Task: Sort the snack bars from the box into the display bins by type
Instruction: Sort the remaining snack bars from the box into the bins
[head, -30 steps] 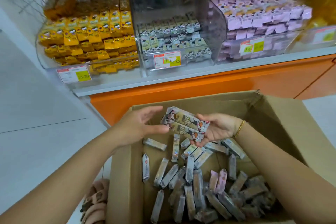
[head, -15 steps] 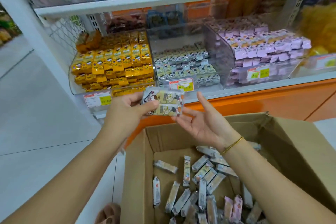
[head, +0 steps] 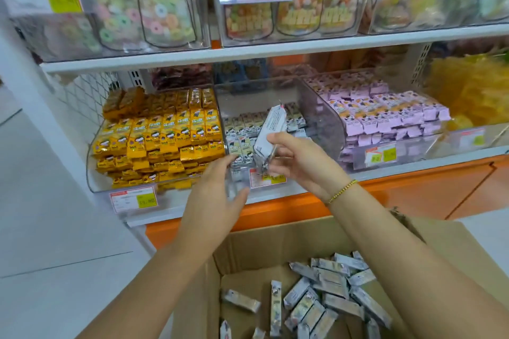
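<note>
Head view: the grey snack bars (head: 268, 129) have passed from the left hand (head: 217, 187), now loose-fingered and holding nothing, to the right hand (head: 300, 162). It pinches them upright at the middle bin (head: 316, 107), above the box (head: 264, 239). Dropping them in looks next.

Box (head: 248, 250) stands before three bins (head: 242, 102) on the shelf (head: 165, 209).

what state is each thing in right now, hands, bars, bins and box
right hand, grips a bunch of grey bars at the middle bin
left hand, fingers relaxed, holds nothing, by that bin's front
middle bin, partly filled
yellow bin, nearly full
cardboard box, flaps open, loose grey bars inside
</note>
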The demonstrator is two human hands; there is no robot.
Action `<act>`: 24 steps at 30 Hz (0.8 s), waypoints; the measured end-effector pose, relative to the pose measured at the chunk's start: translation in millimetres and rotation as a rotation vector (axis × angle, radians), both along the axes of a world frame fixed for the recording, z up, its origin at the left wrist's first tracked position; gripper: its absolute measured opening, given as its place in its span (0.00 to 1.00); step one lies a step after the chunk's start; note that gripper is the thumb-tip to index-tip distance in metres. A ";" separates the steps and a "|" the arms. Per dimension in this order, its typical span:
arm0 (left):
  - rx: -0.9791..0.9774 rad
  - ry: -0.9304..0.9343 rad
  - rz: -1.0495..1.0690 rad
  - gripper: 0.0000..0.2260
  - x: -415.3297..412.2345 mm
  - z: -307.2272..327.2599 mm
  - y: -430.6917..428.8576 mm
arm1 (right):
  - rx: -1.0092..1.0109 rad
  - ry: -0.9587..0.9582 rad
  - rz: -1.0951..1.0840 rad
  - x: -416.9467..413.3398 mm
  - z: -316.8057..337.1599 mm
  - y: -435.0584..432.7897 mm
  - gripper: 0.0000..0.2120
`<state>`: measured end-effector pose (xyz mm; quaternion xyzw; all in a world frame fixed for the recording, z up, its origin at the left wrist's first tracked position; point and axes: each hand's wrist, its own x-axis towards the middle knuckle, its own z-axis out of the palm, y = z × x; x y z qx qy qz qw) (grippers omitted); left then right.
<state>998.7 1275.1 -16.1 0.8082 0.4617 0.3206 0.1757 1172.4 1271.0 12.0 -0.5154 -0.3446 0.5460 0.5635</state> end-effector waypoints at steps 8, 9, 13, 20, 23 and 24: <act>-0.068 0.300 0.050 0.23 6.3 -15.2 26.6 | -0.429 -1.277 0.271 43.1 23.4 83.9 0.13; -0.062 0.306 0.050 0.23 6.2 -15.8 28.1 | -0.487 -1.349 0.344 41.3 20.8 90.5 0.15; -0.046 0.333 0.026 0.23 0.9 -19.5 27.7 | -0.499 -1.348 0.399 33.8 1.8 110.4 0.14; -0.051 0.265 -0.003 0.23 -5.3 -23.9 16.5 | -0.168 -1.080 0.139 48.7 -17.1 93.8 0.10; -0.086 0.215 0.026 0.14 -12.1 -34.5 3.5 | 0.084 -1.119 0.037 56.6 -14.2 42.6 0.09; -0.127 0.235 0.022 0.13 -15.9 -41.3 -2.0 | 0.124 -1.158 0.062 56.1 -13.4 21.6 0.12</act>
